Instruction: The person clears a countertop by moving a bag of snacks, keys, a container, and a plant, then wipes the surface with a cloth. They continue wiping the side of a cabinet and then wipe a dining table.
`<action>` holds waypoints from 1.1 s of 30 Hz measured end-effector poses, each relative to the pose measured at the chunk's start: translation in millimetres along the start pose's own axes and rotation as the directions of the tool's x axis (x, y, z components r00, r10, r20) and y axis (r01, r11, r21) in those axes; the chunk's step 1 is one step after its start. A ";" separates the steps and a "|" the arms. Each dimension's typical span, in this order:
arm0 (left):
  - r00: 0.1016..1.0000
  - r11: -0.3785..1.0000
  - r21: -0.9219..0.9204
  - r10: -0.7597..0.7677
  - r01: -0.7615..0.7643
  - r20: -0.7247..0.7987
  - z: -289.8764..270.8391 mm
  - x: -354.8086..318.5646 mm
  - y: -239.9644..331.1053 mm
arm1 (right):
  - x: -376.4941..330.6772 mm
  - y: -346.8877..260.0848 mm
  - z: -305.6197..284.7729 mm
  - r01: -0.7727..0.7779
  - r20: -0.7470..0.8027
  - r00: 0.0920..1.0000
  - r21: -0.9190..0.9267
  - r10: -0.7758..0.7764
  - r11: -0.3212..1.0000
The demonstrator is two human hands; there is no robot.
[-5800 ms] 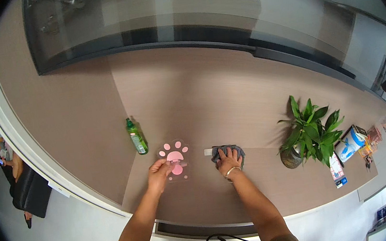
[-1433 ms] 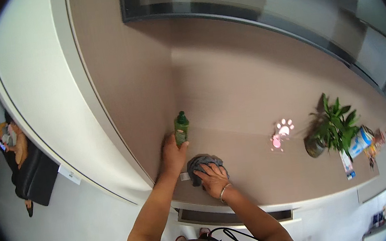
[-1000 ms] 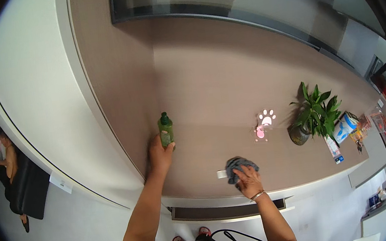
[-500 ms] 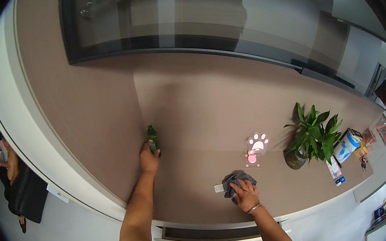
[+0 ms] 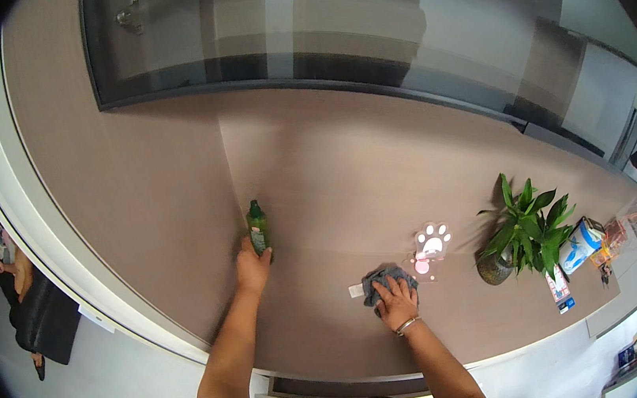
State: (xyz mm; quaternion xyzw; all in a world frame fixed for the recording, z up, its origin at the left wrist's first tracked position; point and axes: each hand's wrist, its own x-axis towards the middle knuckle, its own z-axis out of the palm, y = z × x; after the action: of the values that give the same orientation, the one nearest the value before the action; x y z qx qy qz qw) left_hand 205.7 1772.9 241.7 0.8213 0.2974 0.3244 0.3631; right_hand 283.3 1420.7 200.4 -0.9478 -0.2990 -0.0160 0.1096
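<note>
My left hand is closed around the lower part of a green bottle with a dark green cap. The bottle is upright, close to the left side panel; whether its base touches the surface is hidden by my hand. My right hand presses a crumpled grey cloth onto the brown countertop, fingers spread over it. From the cloth's left side sticks a small white label. Just right of the cloth stands a clear holder with a white and pink paw shape.
A leafy green plant in a glass vase stands to the right, beside a blue and white package. A glossy dark cabinet front overhangs the back. An open drawer lies below the front edge. Another person sits at far left.
My right hand has slid the grey cloth and its label away from the front edge, slightly leftward. The left hand keeps its hold on the bottle, which shows a little more to the right.
</note>
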 end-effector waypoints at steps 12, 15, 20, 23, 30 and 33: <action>0.969 0.989 -0.096 0.127 -0.109 0.213 -109.2 -115.4 7.1 | 30.8 -22.6 7.3 -0.107 0.008 0.994 0.008 0.107 0.994; 0.951 0.974 -0.169 0.188 -0.149 0.246 -128.1 -131.3 4.3 | 8.5 -36.7 13.1 -0.131 0.000 0.991 0.002 0.131 0.991; 0.932 0.968 -0.152 0.234 -0.198 0.275 -140.3 -151.5 -8.9 | -50.2 -111.5 33.7 0.013 -0.039 0.999 -0.021 -0.014 1.000; 0.913 0.957 -0.260 0.215 -0.127 0.346 -153.0 -165.7 -14.5 | -93.4 -152.6 38.2 0.115 -0.064 0.992 0.038 -0.112 0.993; 0.917 0.941 -0.334 0.174 -0.048 0.360 -215.1 -212.5 -59.7 | -114.0 -92.3 23.8 -0.047 -0.070 0.996 0.060 0.051 0.997; 0.928 0.931 -0.364 0.171 -0.041 0.332 -234.4 -226.5 -69.7 | -88.6 -119.1 23.0 -0.037 0.006 0.999 0.034 0.036 0.999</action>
State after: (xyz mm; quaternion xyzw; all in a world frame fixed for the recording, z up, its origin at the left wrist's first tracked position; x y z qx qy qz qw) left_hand -126.3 1742.5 238.2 0.8037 0.1182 0.2365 0.5331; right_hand 141.9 1470.7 193.1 -0.9512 -0.2821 -0.0066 0.1251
